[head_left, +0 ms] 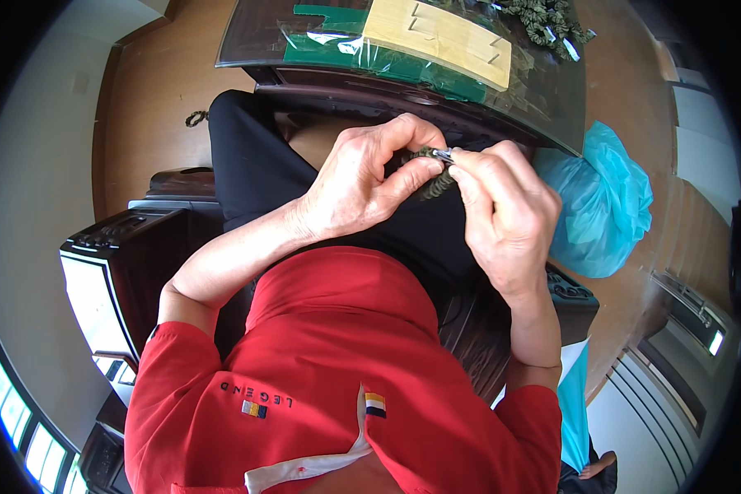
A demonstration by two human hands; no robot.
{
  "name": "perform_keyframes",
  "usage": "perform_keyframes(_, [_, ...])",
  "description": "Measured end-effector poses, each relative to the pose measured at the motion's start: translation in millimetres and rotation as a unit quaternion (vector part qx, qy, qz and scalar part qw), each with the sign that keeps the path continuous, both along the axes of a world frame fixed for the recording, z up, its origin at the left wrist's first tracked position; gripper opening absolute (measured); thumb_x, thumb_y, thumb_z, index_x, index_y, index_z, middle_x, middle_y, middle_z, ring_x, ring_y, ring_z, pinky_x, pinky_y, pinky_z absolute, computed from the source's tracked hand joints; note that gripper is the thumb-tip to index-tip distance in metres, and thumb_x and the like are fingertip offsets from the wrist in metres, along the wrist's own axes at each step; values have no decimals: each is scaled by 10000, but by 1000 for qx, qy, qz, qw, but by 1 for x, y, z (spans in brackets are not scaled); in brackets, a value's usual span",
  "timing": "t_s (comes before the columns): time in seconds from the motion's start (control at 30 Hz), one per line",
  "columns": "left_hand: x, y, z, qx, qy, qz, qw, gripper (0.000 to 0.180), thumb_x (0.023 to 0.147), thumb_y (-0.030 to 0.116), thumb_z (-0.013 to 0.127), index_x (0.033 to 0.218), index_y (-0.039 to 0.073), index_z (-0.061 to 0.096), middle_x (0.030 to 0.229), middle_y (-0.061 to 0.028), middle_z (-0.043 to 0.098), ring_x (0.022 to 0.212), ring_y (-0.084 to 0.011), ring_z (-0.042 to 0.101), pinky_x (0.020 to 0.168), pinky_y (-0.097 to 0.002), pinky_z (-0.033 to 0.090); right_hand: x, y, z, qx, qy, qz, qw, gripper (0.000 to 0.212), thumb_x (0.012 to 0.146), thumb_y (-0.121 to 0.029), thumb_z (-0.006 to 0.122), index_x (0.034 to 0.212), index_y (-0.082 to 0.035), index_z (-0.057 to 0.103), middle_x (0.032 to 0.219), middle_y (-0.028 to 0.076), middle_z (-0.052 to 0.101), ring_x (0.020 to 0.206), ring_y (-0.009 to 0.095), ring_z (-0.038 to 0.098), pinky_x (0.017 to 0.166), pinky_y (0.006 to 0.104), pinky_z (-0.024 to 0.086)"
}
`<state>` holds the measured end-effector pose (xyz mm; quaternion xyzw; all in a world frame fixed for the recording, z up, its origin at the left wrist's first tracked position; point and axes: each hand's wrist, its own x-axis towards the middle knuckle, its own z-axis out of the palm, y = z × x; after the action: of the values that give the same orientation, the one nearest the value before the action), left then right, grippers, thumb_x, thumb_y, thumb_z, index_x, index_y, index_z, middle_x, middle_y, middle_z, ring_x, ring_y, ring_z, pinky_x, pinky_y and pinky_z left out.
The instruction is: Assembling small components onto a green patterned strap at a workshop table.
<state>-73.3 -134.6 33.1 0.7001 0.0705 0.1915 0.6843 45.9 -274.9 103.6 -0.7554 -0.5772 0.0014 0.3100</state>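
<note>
Both of my hands meet over my lap. My left hand [362, 177] is closed in a pinch, thumb and forefinger around a dark olive twisted cord [436, 186] whose coiled end hangs between the hands. My right hand [506, 206] is closed too, its thumb and fingertips gripping a small shiny silver piece [443, 154] at the top of the cord. Fingers cover most of this piece, so its exact kind is hidden. On the table's far right lies a heap of similar olive twisted cords [543, 20] with small white tags.
A dark glass-topped table [543, 99] stands ahead, bearing a cream board [436, 37] over a green sheet [337, 51] under clear film. A blue plastic bag [597, 206] sits at the right. One dark ring-shaped item [196, 118] lies on the floor. Another person's hand [598, 466] shows lower right.
</note>
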Motion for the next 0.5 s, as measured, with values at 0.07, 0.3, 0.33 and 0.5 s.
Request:
perform_keyframes(0.07, [1, 9, 4, 35, 41, -18, 998, 132, 926, 80, 684, 1047, 36, 655, 922, -32, 686, 751, -102, 592, 711, -262, 489, 9, 1, -11, 11, -65, 27, 997, 103, 849, 10, 701, 950, -8, 709, 764, 20, 567, 561, 98, 461, 493, 243, 366])
perform_keyframes(0.3, [15, 36, 16, 367, -122, 57, 921, 177, 883, 105, 727, 1045, 64, 669, 996, -15, 697, 869, -146, 602, 852, -332, 462, 51, -7, -18, 0, 655, -103, 749, 131, 935, -158, 695, 948, -28, 690, 717, -21, 561, 549, 11, 386, 464, 180, 268])
perform_keyframes(0.33, [17, 34, 17, 425, -156, 48, 891, 194, 875, 137, 731, 1046, 71, 667, 1003, -20, 683, 897, -151, 585, 875, -345, 438, 52, -3, -23, -49, 728, -99, 677, 171, 953, -187, 687, 969, -17, 692, 717, -26, 565, 566, -6, 386, 474, 164, 263])
perform_keyframes(0.5, [31, 29, 25, 540, -246, 47, 804, 258, 855, 235, 740, 1052, 87, 660, 1013, -38, 636, 952, -162, 532, 919, -370, 377, 51, 2, -28, 2, 759, -20, 651, 151, 940, -139, 684, 1018, -9, 685, 750, 6, 614, 592, 9, 458, 491, 139, 295])
